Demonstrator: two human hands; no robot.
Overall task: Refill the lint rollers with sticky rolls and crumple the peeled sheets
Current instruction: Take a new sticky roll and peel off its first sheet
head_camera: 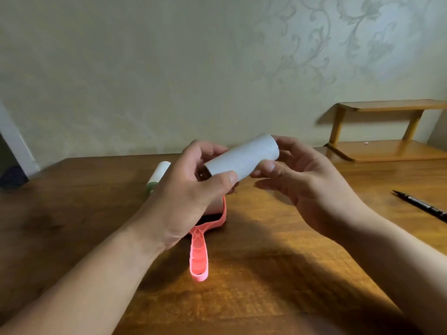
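Both hands, left hand (193, 187) and right hand (300, 187), hold the sticky roll (242, 157) above the bench (290, 274); the pink lint roller (199, 250) lies beneath; next, I'd say, peeling the outer sheet or sliding it on.

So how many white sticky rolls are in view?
2: one sticky roll held in both hands above the table, another lying on the table behind the left hand, partly hidden.

Left hand (193, 189) and right hand (297, 180) raised, fingers (225, 180) curled inward.
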